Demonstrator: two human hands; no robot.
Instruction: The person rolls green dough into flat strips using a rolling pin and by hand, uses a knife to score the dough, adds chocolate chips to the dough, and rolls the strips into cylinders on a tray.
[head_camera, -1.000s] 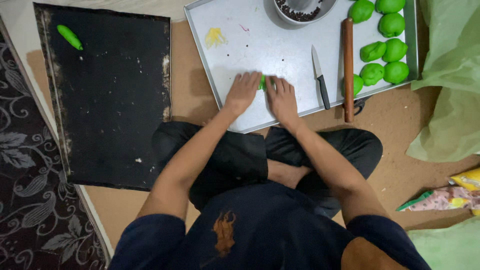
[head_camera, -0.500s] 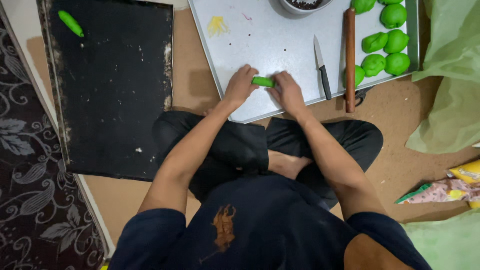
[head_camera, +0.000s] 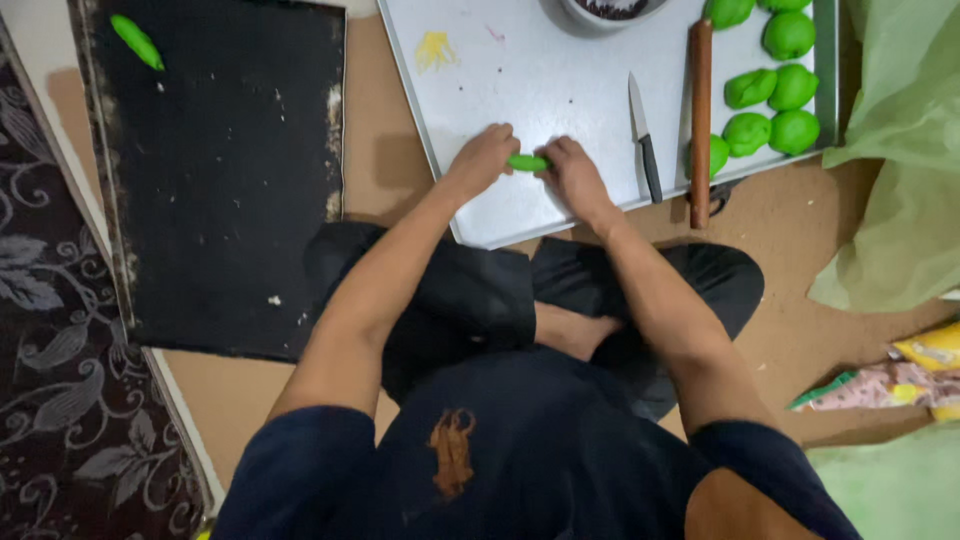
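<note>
Both hands have lifted the green dough roll (head_camera: 527, 162) up off the flat press of a second ago, and now they pinch it by its ends.

Far left, a black tray (head_camera: 220, 180) lies on the floor with one finished green roll (head_camera: 137, 41) in its top corner, tilted. Next comes the left hand (head_camera: 482, 160), its fingers closed on the left end of the dough roll. The roll lies sideways, its long side running left to right, over the near edge of the silver tray (head_camera: 560, 80). The right hand (head_camera: 570, 175) grips the right end. Both ends are hidden under fingers.

Further right lie a knife (head_camera: 644, 140) pointing away, a wooden rolling pin (head_camera: 700, 120), and green dough balls (head_camera: 775, 100). A bowl (head_camera: 605, 12) is cut off at the top edge.
</note>
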